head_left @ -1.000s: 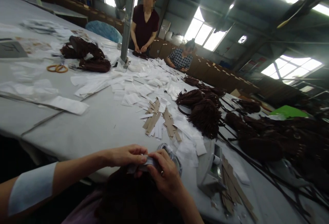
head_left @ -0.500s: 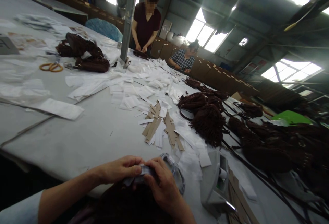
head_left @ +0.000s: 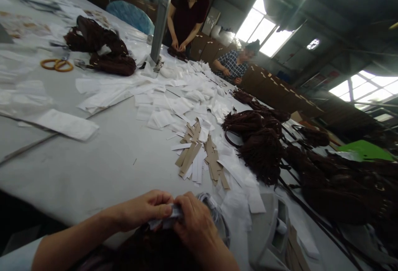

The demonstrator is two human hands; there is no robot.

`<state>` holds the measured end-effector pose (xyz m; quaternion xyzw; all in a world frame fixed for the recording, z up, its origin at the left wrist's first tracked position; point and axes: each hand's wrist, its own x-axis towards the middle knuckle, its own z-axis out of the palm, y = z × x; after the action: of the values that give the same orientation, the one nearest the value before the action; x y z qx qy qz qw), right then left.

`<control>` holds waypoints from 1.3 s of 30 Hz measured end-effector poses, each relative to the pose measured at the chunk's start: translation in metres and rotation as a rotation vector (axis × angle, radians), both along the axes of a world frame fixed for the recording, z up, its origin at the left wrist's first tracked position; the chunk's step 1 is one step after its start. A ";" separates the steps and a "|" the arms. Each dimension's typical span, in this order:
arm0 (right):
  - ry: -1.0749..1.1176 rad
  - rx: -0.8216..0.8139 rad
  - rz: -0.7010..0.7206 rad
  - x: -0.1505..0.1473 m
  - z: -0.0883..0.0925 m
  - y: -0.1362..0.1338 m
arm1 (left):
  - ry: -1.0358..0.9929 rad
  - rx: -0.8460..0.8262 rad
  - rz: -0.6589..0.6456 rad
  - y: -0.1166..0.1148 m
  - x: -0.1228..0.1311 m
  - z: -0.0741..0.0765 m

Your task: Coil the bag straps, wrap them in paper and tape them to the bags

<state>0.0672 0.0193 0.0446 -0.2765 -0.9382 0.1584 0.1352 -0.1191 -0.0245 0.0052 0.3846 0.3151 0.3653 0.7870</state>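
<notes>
Workshop interior with high windows; a long grey worktop (head_left: 102, 167) runs away from the camera. At its near edge the left hand (head_left: 143, 209) and right hand (head_left: 194, 223) meet over a dark brown fringed piece (head_left: 149, 250) lying at the person's front, below the worktop edge. Both sets of fingers are closed in a pinch on a small pale grey strip (head_left: 166, 220) held between the two hands, touching the top of the brown piece. A grey band (head_left: 217, 215) curves out just behind the right hand.

On the worktop beyond: a loose fan of tan card strips (head_left: 199, 155) mixed with white paper slips (head_left: 174, 107), orange-handled scissors (head_left: 57, 64) at far left, and a heap of brown fringed goods (head_left: 259, 138) to the right. A grey device (head_left: 269, 233) sits near the right hand. Two other people work at the far end, one standing (head_left: 186, 11), one seated (head_left: 233, 61).
</notes>
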 end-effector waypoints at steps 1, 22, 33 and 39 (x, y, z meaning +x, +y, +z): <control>0.003 0.060 -0.012 -0.003 -0.005 0.000 | 0.026 0.002 0.013 0.001 0.000 0.000; 0.171 -0.764 -0.300 -0.026 -0.024 0.143 | -0.144 -0.263 0.402 0.016 -0.004 -0.038; 0.221 -0.256 -0.562 -0.080 -0.069 0.235 | -0.165 -0.292 0.336 0.019 -0.005 -0.051; 0.651 -0.262 -0.660 -0.042 -0.031 0.245 | -0.174 -0.295 0.334 0.020 -0.006 -0.047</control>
<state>0.0255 0.2641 0.0134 -0.5103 -0.6814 0.3024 0.4288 -0.1249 -0.0048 -0.0418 0.1750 0.3553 0.4721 0.7876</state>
